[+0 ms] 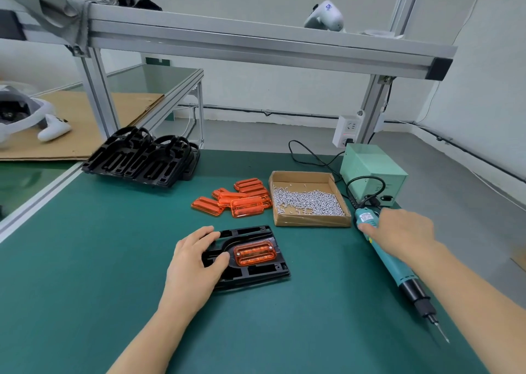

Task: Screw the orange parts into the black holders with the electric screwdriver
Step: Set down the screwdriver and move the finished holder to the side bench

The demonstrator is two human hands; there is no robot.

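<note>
A flat black plastic holder (250, 257) with a translucent orange insert (255, 253) lies mid-table (85, 259), the left hand (196, 262) pressing its 9 o'clock edge, grip relaxed. At 3 o'clock, the right hand (398, 231) rests on the teal electric screwdriver (398, 265), grip unclear; its axis runs 11-to-5, bit nearest the person.

We find almost no text that can be read. The electric screwdriver (398, 262) carries a small white label near its cable end, just beside the fingers of the right hand (398, 232), but its print is too small and blurred for us. The white device (324, 16) on the upper shelf shows a blue mark which we cannot make out. The green power box (373, 171) has faint dark markings on its front, also unreadable.
</note>
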